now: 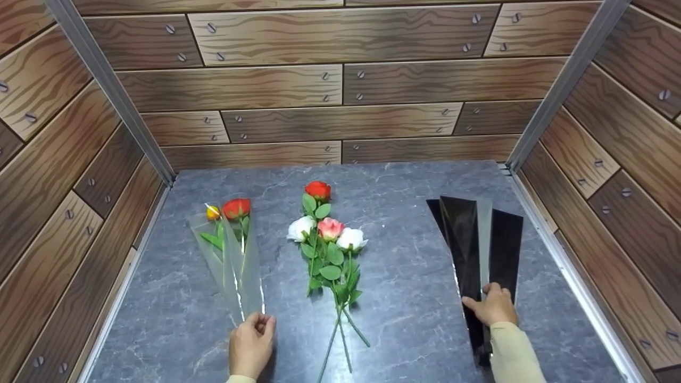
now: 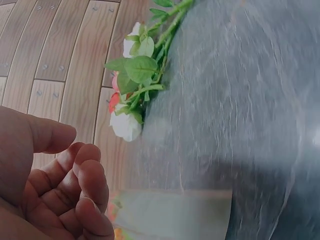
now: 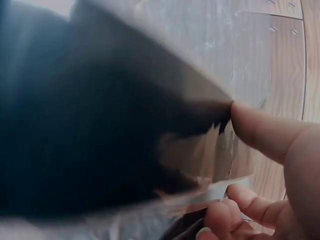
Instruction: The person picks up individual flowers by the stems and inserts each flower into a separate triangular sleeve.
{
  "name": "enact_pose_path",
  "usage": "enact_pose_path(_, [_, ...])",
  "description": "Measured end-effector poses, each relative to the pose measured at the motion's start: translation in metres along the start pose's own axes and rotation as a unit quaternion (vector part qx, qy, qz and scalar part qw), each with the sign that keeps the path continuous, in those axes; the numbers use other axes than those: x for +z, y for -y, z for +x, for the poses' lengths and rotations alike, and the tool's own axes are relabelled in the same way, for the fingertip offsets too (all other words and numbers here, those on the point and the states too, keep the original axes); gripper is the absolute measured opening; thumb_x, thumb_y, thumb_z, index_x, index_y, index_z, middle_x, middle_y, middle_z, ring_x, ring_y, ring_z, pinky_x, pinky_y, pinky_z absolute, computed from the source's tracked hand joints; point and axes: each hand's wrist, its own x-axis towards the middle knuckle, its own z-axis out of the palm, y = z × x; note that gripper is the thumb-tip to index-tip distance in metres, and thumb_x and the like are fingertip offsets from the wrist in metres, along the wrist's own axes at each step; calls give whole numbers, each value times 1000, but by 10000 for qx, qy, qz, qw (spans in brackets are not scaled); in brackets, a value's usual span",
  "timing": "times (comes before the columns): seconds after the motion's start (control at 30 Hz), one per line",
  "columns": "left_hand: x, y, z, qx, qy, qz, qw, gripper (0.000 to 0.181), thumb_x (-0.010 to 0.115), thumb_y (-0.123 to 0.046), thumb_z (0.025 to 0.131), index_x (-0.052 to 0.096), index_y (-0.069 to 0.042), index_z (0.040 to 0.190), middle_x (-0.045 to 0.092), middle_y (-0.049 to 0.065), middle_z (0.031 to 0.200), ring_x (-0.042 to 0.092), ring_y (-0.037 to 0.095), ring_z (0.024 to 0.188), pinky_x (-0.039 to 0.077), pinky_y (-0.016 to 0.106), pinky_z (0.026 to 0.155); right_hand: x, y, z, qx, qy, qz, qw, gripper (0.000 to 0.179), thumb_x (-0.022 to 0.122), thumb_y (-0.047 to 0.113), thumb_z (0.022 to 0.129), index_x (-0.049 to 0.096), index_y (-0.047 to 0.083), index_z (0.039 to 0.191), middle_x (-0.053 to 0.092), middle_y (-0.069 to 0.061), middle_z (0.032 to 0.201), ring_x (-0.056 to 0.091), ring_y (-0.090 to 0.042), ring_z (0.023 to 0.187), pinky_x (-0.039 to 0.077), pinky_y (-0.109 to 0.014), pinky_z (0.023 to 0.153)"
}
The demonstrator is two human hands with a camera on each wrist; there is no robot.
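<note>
My left hand (image 1: pixel 252 343) is beside the lower end of two clear flower sleeves (image 1: pixel 234 287), its fingers loosely curled and nothing between them in the left wrist view. One sleeve holds a yellow-orange flower (image 1: pixel 213 213), the other a red rose (image 1: pixel 237 208). At the right, my right hand (image 1: pixel 493 306) grips a shiny black flower sleeve (image 1: pixel 462 234) across its width, thumb at one edge and fingers at the other in the right wrist view. Another black sleeve (image 1: pixel 505 244) and a greyish clear strip (image 1: pixel 484 229) lie beside it.
Loose artificial flowers lie mid-table: a red rose (image 1: pixel 317 190), a pink one (image 1: pixel 330 229) and two white ones, one the left white rose (image 1: pixel 301 229). Their stems point toward me. Wood-patterned walls (image 1: pixel 340 85) with metal edging enclose the grey marbled tabletop (image 1: pixel 404 266).
</note>
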Motion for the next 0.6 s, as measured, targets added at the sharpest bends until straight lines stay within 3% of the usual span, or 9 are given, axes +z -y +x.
enact_pose_path(0.23, [-2, -1, -2, -5, -2, -68, 10000, 17, 73, -16, 83, 62, -15, 70, 51, -9, 58, 47, 10, 53, 41, 32, 57, 4, 4, 2, -47, -83, 166, 9998, 55, 72, 31, 84, 52, -11, 113, 51, -33, 107, 52, -48, 98, 41, -58, 84])
enact_pose_path(0.4, [-3, 1, -2, -28, -4, -99, 9999, 18, 73, -16, 83, 62, -15, 70, 51, -9, 58, 46, 10, 53, 39, 31, 55, 5, 4, 1, 0, -34, 201, 9998, 43, 72, 31, 84, 56, -5, 102, 61, -26, 99, 58, -41, 89, 44, -54, 78])
enact_pose_path(0.6, [-2, 4, -10, -53, 28, -168, 9998, 18, 73, -16, 83, 62, -16, 69, 50, -10, 57, 45, 8, 51, 39, 29, 54, 3, 5, -2, 176, 105, 134, 9997, 41, 72, 34, 84, 57, -1, 100, 65, -17, 93, 60, -34, 83, 45, -51, 72])
